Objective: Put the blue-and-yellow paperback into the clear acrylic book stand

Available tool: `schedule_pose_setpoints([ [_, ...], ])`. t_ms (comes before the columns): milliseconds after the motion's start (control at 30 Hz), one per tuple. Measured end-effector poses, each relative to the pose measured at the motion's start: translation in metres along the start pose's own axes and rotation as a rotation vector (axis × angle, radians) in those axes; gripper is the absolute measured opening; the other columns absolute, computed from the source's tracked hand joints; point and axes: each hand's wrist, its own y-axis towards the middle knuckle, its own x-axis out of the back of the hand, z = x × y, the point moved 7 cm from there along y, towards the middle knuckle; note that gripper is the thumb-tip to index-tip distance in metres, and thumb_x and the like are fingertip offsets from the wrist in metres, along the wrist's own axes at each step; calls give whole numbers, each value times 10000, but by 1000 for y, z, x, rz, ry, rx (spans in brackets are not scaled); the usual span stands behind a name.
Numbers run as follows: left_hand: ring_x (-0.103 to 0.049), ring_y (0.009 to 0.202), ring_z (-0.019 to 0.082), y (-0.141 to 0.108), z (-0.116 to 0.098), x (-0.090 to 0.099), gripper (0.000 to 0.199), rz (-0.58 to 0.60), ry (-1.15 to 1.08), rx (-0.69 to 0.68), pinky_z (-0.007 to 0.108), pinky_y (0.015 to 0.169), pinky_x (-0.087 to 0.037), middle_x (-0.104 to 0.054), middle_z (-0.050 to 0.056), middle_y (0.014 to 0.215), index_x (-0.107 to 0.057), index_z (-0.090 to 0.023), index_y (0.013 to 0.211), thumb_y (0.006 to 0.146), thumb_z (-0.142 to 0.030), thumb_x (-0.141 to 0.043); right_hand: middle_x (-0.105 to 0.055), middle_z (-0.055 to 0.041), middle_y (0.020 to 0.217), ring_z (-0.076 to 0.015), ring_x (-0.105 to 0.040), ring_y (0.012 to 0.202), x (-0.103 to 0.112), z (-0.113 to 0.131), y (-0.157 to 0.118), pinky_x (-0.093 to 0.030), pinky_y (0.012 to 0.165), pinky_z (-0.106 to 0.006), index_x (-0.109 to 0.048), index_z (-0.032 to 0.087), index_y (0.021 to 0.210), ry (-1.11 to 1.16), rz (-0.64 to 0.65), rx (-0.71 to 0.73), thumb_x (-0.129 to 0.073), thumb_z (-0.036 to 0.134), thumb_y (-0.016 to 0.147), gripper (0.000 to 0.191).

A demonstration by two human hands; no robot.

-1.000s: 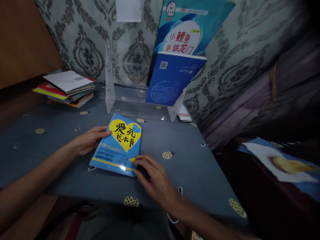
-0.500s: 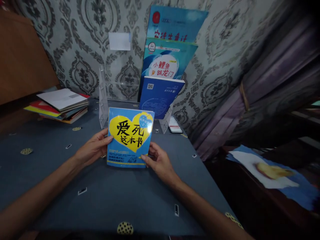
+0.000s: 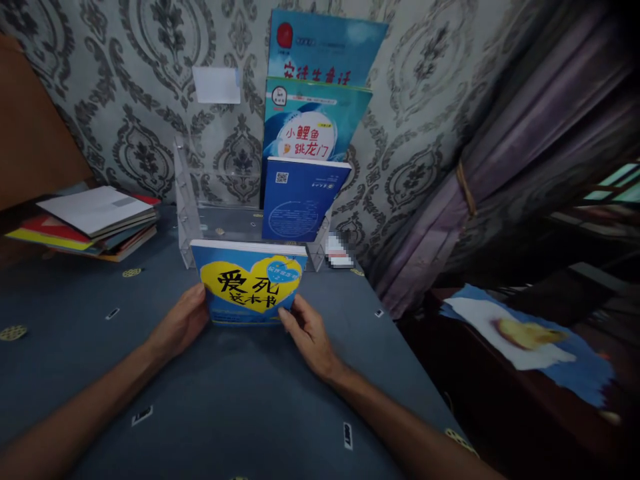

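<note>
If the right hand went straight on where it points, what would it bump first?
The blue paper book with a yellow heart, which the right hand holds; beyond that, depth is unclear.

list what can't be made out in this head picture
In the head view:
Yellow-heart book: back cover, facing away.
Left hand: some fingertips, behind that book.
Teal book: lower cover, behind the dark blue book.
Dark blue book: fine print, too small.
White item beside the clear stand: pixelated.
</note>
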Motion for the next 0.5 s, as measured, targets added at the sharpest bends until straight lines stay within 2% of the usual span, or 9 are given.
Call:
schedule_pose_setpoints([
  [67, -581, 1316, 350, 1, 0, 2, 529, -73, -20, -29, 449, 1103, -500, -769, 54, 1190, -758, -229, 1100, 696, -559, -846, -655, -9, 871, -118, -556, 689, -2, 0, 0, -486, 624, -240, -664, 193, 957, 68, 34, -40, -614, 545, 921, 357],
  [133, -588, 1314, 318, -1, 0, 4, 519, -189, -37, -42, 407, 1083, -521, -760, 29, 1218, -737, -246, 1144, 746, -572, -804, -663, -7, 829, -84, -501, 564, -12, -3, -3, -429, 471, -206, -686, 176, 954, 187, 126, -130, -678, 605, 853, 441],
  [200, -621, 1276, 292, -5, 3, 3, 472, -290, -42, 17, 379, 1039, -552, -757, 27, 1223, -716, -243, 1185, 843, -568, -713, -672, -6, 803, -71, -502, 520, -24, -5, -9, -391, 396, -182, -699, 163, 982, 327, 229, -234, -750, 636, 768, 522],
  [267, -672, 1203, 288, -13, 10, -3, 448, -334, -37, 138, 382, 979, -587, -767, 46, 1192, -698, -224, 1221, 930, -552, -602, -690, -12, 819, -84, -564, 559, -37, -3, -17, -420, 399, -172, -704, 158, 1014, 442, 313, -299, -818, 628, 689, 583],
  [400, -727, 1065, 316, -28, 25, -16, 479, -307, -26, 357, 419, 860, -625, -784, 100, 1099, -675, -178, 1251, 981, -538, -510, -727, -43, 918, -109, -642, 653, -53, 9, -26, -496, 453, -180, -704, 145, 1052, 558, 436, -318, -892, 574, 608, 645],
  [500, -702, 1071, 328, -33, 32, -25, 453, -187, -5, 427, 429, 844, -614, -749, 130, 1144, -672, -173, 1232, 956, -518, -576, -726, -43, 898, -110, -652, 664, -58, 13, -27, -484, 439, -162, -696, 130, 1008, 619, 501, -321, -900, 550, 613, 612],
])
